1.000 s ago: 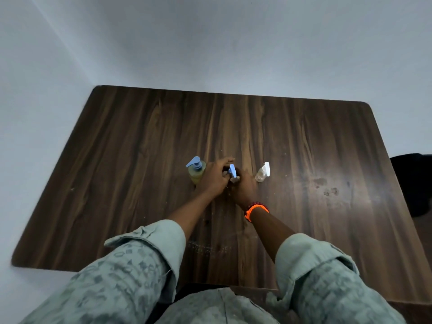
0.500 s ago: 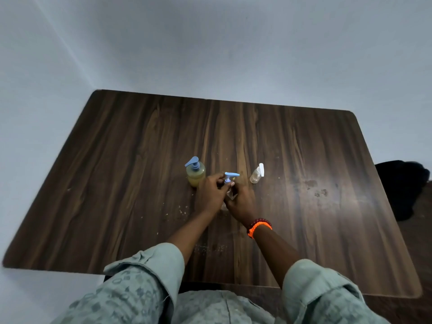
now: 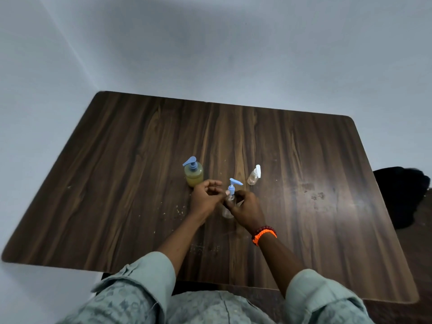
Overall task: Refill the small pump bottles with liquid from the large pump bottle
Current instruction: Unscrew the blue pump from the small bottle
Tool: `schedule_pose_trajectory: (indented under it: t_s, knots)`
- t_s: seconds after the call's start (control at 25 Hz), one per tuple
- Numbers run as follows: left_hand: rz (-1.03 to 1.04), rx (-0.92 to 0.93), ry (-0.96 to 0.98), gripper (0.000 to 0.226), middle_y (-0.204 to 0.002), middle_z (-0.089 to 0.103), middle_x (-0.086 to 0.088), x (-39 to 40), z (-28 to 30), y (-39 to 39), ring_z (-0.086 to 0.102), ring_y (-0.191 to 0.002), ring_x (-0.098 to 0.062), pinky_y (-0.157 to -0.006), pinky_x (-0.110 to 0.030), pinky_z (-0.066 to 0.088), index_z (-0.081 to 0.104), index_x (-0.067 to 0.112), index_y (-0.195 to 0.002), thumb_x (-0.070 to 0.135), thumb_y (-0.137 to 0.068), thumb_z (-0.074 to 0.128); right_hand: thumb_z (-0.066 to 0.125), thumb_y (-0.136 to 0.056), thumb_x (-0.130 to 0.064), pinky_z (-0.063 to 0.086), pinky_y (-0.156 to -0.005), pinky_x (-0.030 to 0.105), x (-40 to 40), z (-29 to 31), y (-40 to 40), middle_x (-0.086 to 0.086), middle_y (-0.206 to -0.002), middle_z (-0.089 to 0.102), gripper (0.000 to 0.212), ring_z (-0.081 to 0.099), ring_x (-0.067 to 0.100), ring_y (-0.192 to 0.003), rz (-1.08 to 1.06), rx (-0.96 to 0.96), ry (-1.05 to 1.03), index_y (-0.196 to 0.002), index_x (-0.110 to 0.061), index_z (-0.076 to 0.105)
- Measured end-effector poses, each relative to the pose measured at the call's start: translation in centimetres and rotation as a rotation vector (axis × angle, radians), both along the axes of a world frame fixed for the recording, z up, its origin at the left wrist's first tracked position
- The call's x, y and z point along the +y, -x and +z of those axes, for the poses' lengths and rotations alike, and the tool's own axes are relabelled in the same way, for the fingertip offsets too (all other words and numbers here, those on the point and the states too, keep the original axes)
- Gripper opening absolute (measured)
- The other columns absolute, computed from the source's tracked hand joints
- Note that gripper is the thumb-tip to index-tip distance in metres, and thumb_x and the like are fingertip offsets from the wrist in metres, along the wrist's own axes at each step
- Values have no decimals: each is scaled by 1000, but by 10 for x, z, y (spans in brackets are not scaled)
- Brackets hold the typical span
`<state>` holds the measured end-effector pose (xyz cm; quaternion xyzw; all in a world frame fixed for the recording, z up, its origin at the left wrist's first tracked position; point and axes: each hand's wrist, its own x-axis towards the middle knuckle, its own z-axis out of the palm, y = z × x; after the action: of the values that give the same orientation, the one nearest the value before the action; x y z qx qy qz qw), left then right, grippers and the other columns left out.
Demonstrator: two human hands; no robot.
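Observation:
A small clear pump bottle (image 3: 228, 208) with a blue pump head stands near the table's middle. My right hand (image 3: 245, 210) is wrapped around its body. My left hand (image 3: 205, 197) sits just to its left, thumb tip touching the blue collar under the pump, other fingers curled apart. The large pump bottle (image 3: 193, 175), holding yellow liquid and topped by a blue pump, stands just beyond my left hand. A second small clear bottle (image 3: 253, 176) with a white pump stands to the right, untouched.
The dark wooden table (image 3: 304, 160) sits in a corner of pale walls. Small crumbs and smudges mark its surface. A black object (image 3: 404, 195) lies on the floor past the right edge. An orange bracelet circles my right wrist.
The small blue-pump bottle has come nearer to me with both hands. Its pump head now stands clear above my fingers, and my left hand has loosened from over it.

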<state>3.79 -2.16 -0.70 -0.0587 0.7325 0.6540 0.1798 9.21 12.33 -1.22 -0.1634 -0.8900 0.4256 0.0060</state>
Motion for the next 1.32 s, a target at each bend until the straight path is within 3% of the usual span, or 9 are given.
schedule_pose_trajectory:
  t_s: [0.24,0.36,0.44,0.6,0.76,0.84,1.04,1.2,1.32]
  knots:
    - [-60,-113,-135,55,-111,81,-9,5,0,-3,78,-102,-16,-88,-28,63,65,8,-129,3,-79,88,84,-85,-29,44,-61,5,-5,4,-7,-20,-83,66,36,64,-10,-76,142,23,30,-117,-18,76]
    - [-60,-118,-152,53,-105,83,-6,5,0,-6,79,-101,-16,-84,-25,63,68,6,-125,5,-77,90,84,-84,-32,50,-63,12,-2,4,-8,-14,-80,71,31,68,-1,-76,77,8,47,-109,-16,78]
    - [-45,-96,-130,53,-106,83,-9,4,-1,-6,78,-103,-20,-86,-28,64,68,2,-126,4,-77,90,85,-84,-34,54,-66,30,6,2,-7,-1,-82,74,28,69,13,-77,2,-25,57,-101,-12,78]
    - [-43,-125,-95,53,-121,76,-17,9,3,-7,74,-112,-26,-100,-43,60,63,-2,-132,-2,-83,83,85,-85,-38,46,-58,18,13,1,-5,-2,-81,72,30,64,10,-71,31,-45,50,-98,-12,78]
    - [-44,-94,-58,41,-110,81,-12,15,9,0,78,-100,-18,-92,-34,64,73,4,-120,7,-82,86,86,-82,-44,58,-71,36,13,-2,-9,4,-91,76,41,69,19,-82,55,-110,35,-103,-11,76]
    - [78,-115,-73,41,-106,81,-9,20,11,8,77,-94,-12,-85,-25,63,73,4,-118,10,-80,88,87,-78,-51,58,-73,35,16,-6,-13,3,-93,74,49,69,18,-85,55,-174,17,-105,-12,74]
    - [420,-299,35,17,-93,77,-11,28,-14,22,71,-86,-23,-87,-40,61,77,9,-93,15,-82,87,86,-80,-49,48,-64,26,29,-16,-28,7,-97,70,51,68,24,-89,66,-291,48,-111,-12,70]
    - [387,-254,255,11,-76,72,-13,9,-39,-13,65,-75,-20,-70,-34,51,79,-5,-85,3,-79,84,85,-82,-49,47,-63,23,43,-24,-42,2,-91,67,48,64,14,-80,29,-312,63,-109,-13,69]
    - [342,-124,411,7,-74,74,-13,-33,-44,-31,67,-70,-22,-70,-31,48,78,3,-79,1,-77,84,86,-81,-50,49,-60,23,43,-25,-41,-2,-81,67,47,63,11,-72,35,-292,66,-105,-14,70]
